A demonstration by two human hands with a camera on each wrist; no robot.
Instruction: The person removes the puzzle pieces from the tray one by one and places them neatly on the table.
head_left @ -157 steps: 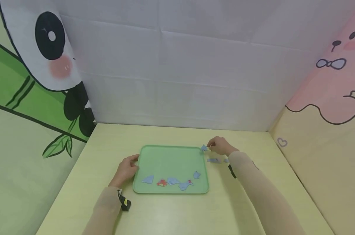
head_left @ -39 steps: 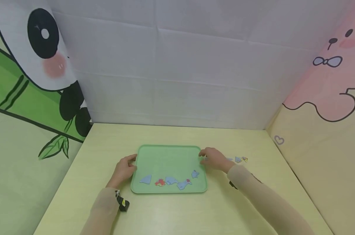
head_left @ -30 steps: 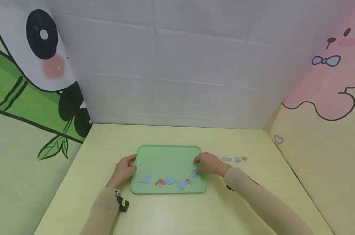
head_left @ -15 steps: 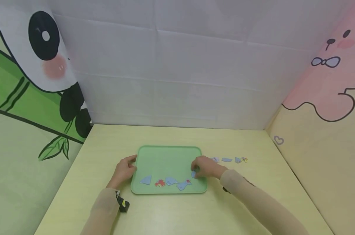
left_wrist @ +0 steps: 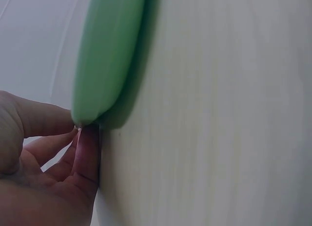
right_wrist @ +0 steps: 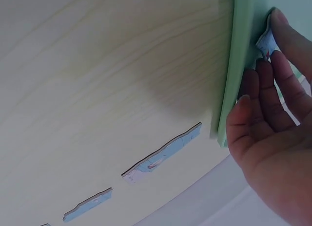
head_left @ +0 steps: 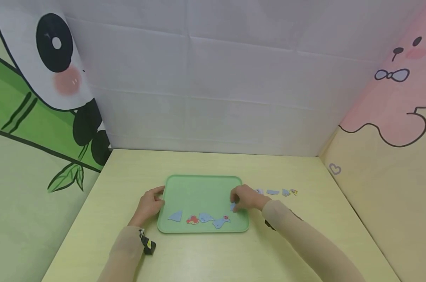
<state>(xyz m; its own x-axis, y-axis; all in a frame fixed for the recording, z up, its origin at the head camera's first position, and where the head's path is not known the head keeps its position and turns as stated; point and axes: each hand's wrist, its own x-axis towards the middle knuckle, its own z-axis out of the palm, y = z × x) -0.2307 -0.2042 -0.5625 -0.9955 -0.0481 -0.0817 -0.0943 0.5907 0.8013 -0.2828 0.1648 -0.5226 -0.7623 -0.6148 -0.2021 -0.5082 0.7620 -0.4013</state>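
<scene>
A green tray (head_left: 202, 192) lies on the table. My left hand (head_left: 151, 204) grips its left edge, and in the left wrist view the fingers and thumb meet at the tray's rim (left_wrist: 105, 55). Over the tray's right side, my right hand (head_left: 246, 197) pinches a small blue puzzle piece (head_left: 232, 207) between thumb and fingers. The right wrist view shows that puzzle piece (right_wrist: 266, 43) tilted on edge. Along the tray's near side lie a blue triangular piece (head_left: 175, 216), a red piece (head_left: 193, 220), a pale blue piece (head_left: 205, 217) and a blue piece with a red spot (head_left: 221, 222).
Right of the tray, several puzzle pieces lie in a row on the table (head_left: 198, 258): one partly behind the right hand, a flat blue strip (head_left: 272, 192), a blue piece (head_left: 285, 192) and a yellowish one (head_left: 294, 192). A white wall (head_left: 213, 98) rises behind the table.
Earlier the right hand held a piece by the tray's far right corner, then came over the tray empty. It now pinches the blue piece at the right side. The left hand stays put.
</scene>
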